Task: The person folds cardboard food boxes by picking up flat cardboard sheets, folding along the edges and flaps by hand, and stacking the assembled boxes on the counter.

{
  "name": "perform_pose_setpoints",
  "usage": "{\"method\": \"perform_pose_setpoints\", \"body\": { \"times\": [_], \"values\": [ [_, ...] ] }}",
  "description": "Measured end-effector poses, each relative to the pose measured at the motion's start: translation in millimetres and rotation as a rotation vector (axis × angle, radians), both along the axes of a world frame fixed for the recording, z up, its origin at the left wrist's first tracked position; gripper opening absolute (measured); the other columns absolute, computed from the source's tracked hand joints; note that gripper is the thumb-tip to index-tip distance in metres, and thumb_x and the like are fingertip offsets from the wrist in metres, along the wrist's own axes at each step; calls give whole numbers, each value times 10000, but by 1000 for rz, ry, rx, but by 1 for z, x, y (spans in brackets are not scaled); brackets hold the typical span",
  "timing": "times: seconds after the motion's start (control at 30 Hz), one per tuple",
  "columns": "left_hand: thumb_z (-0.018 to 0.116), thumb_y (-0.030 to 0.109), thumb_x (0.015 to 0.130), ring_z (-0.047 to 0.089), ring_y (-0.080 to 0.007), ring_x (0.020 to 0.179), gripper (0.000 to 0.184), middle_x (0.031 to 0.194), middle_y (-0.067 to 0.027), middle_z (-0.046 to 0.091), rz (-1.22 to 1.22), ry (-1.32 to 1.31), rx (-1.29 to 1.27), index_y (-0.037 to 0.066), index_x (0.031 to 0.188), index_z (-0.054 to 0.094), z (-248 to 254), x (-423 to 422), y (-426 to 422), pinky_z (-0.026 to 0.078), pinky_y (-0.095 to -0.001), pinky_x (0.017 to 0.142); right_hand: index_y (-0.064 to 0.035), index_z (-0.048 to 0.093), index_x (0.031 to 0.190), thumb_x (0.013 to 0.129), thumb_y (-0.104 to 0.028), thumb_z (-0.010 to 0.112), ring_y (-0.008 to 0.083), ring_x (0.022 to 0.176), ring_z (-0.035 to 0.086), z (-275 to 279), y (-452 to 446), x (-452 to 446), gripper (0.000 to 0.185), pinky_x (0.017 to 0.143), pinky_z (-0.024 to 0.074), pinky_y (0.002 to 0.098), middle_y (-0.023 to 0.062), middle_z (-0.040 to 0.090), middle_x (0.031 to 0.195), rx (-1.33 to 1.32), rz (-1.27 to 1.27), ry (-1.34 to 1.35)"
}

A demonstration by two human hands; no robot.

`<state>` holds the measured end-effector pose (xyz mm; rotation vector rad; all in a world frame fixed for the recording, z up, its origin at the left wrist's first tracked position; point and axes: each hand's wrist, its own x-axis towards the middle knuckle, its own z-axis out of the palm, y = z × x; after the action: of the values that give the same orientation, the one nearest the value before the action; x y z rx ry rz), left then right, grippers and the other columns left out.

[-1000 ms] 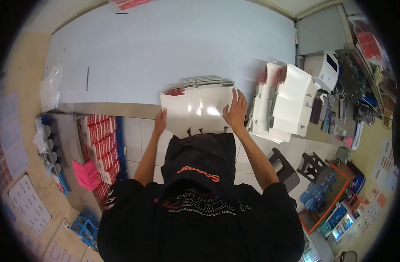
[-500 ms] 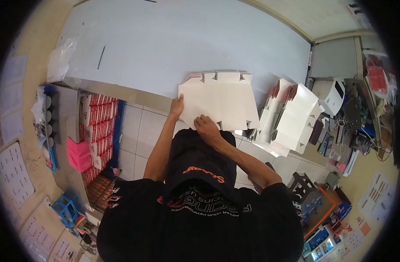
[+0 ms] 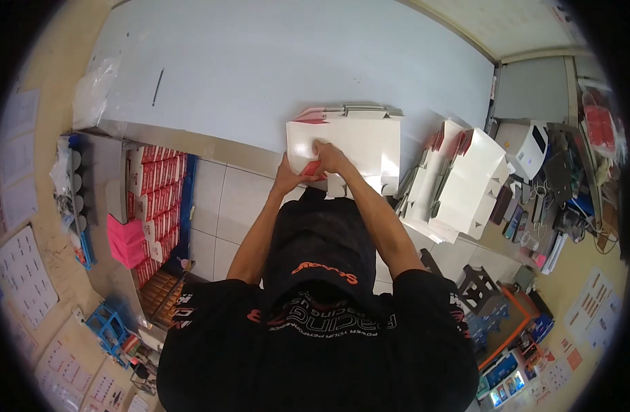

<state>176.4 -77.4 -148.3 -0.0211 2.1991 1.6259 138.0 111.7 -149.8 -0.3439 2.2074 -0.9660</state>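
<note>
A stack of flat white cardboard blanks (image 3: 356, 144) with red undersides lies at the table's near edge, partly over my lap. The top sheet's near left corner is folded up and shows red. My left hand (image 3: 286, 177) grips this sheet at its near left edge, the fingers partly hidden. My right hand (image 3: 331, 159) is on the folded flap, thumb and fingers curled around the cardboard. Right of the stack stand more white blanks (image 3: 469, 182), partly folded, with red inner edges.
The pale table (image 3: 260, 62) stretches ahead, with clear plastic (image 3: 98, 89) at its left. Red and white boxes (image 3: 157, 199) are stacked lower left, beside a pink item (image 3: 125, 242). A white device (image 3: 523, 147), phones and scissors lie right. A dark stool (image 3: 476, 285) stands lower right.
My right hand has moved up and right from the near edge onto the sheet. The near left corner is now folded, showing red. My left hand has slid down the edge.
</note>
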Motion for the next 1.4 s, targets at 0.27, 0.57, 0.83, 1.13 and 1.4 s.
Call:
{"method": "perform_pose_setpoints", "body": {
  "times": [0.27,0.57,0.83,1.13,1.4],
  "values": [
    [918,182,525,589,-266,1096,918,1168,-170,604,58,-38,47,5,1261,399,-5,3,11,480,-374,936,-90,417,1148,680,9,756,328,882,652,8,16,65,586,759,516,387,187,639,966,-177,-508,230],
    [895,148,557,631,-245,999,769,1074,-153,652,136,-2,15,-12,1193,496,-4,4,15,499,-349,887,-107,388,1285,756,63,696,227,1133,548,10,35,72,636,824,529,352,134,530,1237,-572,-520,154],
    [868,50,553,632,-224,954,669,1064,-126,658,226,-538,264,-32,1152,580,-9,-29,5,508,-334,857,-46,462,1241,729,-65,690,306,1139,521,63,46,127,561,939,448,407,144,543,1204,216,-29,658],
    [863,86,567,608,-274,1036,765,1135,-155,626,79,-216,-11,-17,1230,498,-32,-29,7,483,-367,919,-78,446,1096,695,-16,650,373,927,598,21,49,54,454,768,468,448,158,628,894,170,-36,264],
    [897,197,567,519,-315,1177,906,1211,-206,553,107,-227,-71,-18,1297,405,1,-10,11,433,-415,985,-61,411,1122,612,-152,813,407,958,608,1,23,-15,656,792,494,481,190,636,948,372,186,52]
  ]
}}
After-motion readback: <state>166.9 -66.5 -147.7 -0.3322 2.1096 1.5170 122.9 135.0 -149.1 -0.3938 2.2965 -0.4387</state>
